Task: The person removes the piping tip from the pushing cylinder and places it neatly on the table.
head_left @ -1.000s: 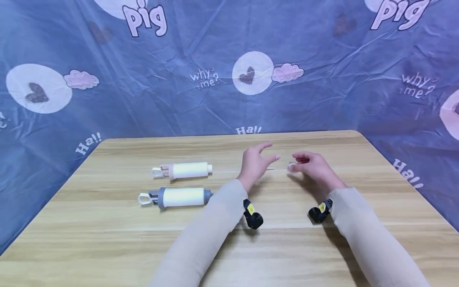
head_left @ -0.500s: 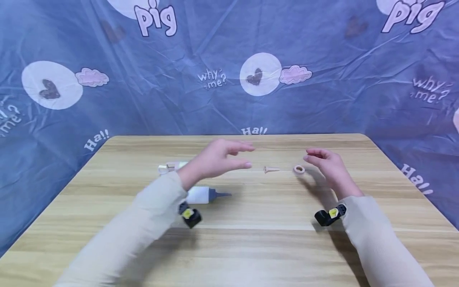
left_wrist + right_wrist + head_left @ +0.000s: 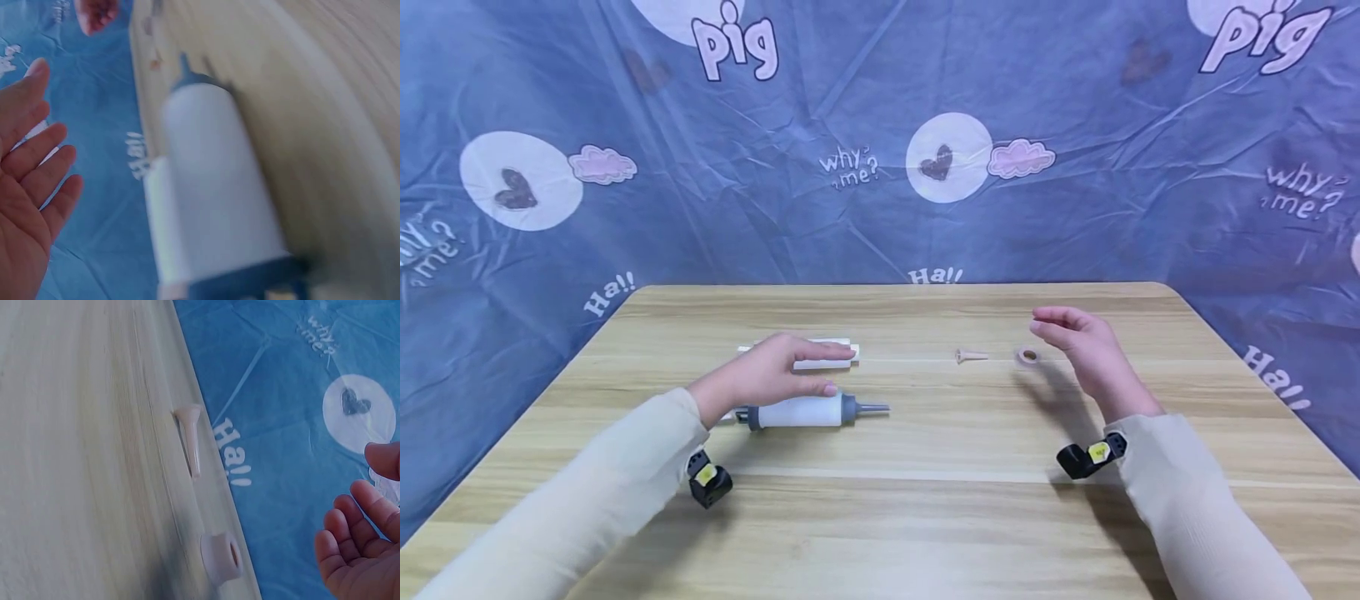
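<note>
- Lowering the left hand squarely, thumb and fingers astride the white barrel, would probably give the steadiest grip on the grey-ended tube; a glancing touch might roll it.
- Keeping clear of the paler tube lying just behind seems wise, since the fingers pass above it too.
- The left hand holds nothing: its fingers are extended, the thumb well apart, and the left wrist view shows it apart from both tubes.
- The right hand is empty too, fingers loosely bent and thumb separate, above the table near the ring and small nozzle.
</note>
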Motion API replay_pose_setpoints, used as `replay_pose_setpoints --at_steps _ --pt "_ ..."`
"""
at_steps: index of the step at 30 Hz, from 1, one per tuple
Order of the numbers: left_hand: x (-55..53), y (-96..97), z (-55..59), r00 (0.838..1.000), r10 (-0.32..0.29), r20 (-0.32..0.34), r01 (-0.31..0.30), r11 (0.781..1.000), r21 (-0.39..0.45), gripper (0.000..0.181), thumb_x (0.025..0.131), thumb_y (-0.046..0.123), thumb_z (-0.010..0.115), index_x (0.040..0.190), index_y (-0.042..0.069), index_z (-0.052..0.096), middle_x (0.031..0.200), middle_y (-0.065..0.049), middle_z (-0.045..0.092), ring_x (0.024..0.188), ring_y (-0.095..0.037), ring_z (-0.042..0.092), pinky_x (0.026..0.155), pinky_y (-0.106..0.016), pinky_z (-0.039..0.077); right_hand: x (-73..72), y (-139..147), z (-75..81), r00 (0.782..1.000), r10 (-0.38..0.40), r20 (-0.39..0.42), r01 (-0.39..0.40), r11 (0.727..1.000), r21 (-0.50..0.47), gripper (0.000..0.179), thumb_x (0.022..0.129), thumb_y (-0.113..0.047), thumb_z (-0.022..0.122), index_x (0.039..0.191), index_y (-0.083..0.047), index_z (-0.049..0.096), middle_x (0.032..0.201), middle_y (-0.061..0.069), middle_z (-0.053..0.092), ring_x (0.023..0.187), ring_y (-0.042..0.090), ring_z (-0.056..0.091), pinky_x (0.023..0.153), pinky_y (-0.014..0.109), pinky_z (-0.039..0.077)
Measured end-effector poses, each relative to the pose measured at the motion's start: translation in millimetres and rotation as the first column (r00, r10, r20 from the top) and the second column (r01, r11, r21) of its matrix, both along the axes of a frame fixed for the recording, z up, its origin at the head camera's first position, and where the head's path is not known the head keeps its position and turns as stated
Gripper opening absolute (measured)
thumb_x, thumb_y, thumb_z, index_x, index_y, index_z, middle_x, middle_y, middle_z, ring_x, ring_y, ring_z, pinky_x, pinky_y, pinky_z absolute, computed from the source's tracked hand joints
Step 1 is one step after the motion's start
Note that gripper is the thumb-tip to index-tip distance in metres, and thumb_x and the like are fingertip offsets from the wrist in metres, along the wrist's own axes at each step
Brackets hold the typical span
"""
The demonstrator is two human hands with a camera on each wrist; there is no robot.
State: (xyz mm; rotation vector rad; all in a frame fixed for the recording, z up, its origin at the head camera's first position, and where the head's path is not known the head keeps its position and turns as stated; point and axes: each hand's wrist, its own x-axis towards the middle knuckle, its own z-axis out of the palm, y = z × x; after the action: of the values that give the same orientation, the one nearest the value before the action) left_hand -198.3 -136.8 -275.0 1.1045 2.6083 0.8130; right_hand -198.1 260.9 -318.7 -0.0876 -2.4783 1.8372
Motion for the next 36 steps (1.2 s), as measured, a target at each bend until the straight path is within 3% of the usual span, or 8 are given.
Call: replay_pose_setpoints --at_steps 7,12,18,28,36 --pt "-3.4 -17.3 -27.9 1.0 -0.001 0.007 0.001 0.998 -0.067 0.052 0.083 0.032 0.067 0.131 0.017 0.054 0.13 -0.003 0.056 0.12 -0.024 0.051 0.098 -0.043 0.042 5.5 -8.8 3.7 0.998 0.052 -0.04 -0.053 0.998 -0.032 0.011 0.089 -0.025 0.061 0.1 -0.026 0.057 0.093 -0.022 0.058 0.094 -0.004 0.052 0.086 0.016 0.037" --pt "-6.6 -25.6 -42.1 0.999 -0.007 0.033 0.009 0.999 -0.05 0.051 0.081 0.03 0.07 0.127 0.012 0.058 0.127 -0.006 0.058 0.118 -0.027 0.053 0.098 -0.043 0.042 6.5 -14.2 4.2 0.995 0.078 -0.065 -0.081 0.995 -0.053 0.01 0.089 -0.024 0.061 0.097 -0.028 0.059 0.095 -0.02 0.06 0.094 -0.004 0.053 0.083 0.012 0.039" --pt "-7.6 -25.1 -49.9 0.997 -0.076 -0.026 0.075 0.997 -0.03 0.049 0.078 0.021 0.072 0.122 0.003 0.06 0.124 -0.01 0.06 0.117 -0.028 0.055 0.098 -0.041 0.042 5.7 -18.0 2.2 0.991 0.1 -0.086 -0.108 0.99 -0.092 0.011 0.088 -0.018 0.062 0.095 -0.027 0.061 0.095 -0.017 0.062 0.091 -0.002 0.055 0.079 0.012 0.044" --pt "-4.7 -22.5 -60.5 0.997 -0.03 -0.068 0.024 0.997 -0.079 0.052 0.075 0.019 0.074 0.124 0.01 0.059 0.127 -0.007 0.058 0.115 -0.027 0.056 0.096 -0.04 0.045 5.7 -19.5 -3.1 0.991 0.11 -0.075 -0.116 0.989 -0.089 0.012 0.089 -0.018 0.061 0.093 -0.029 0.062 0.092 -0.02 0.062 0.087 -0.002 0.056 0.077 0.013 0.044" --pt "-5.9 -21.1 -63.6 0.991 -0.051 -0.127 0.038 0.994 -0.101 0.058 0.072 0.021 0.077 0.126 0.009 0.057 0.127 -0.009 0.058 0.111 -0.027 0.059 0.092 -0.038 0.047 5.8 -19.1 -6.1 0.99 0.119 -0.077 -0.128 0.983 -0.128 0.013 0.089 -0.014 0.061 0.096 -0.025 0.063 0.091 -0.018 0.065 0.087 -0.001 0.057 0.077 0.014 0.045"
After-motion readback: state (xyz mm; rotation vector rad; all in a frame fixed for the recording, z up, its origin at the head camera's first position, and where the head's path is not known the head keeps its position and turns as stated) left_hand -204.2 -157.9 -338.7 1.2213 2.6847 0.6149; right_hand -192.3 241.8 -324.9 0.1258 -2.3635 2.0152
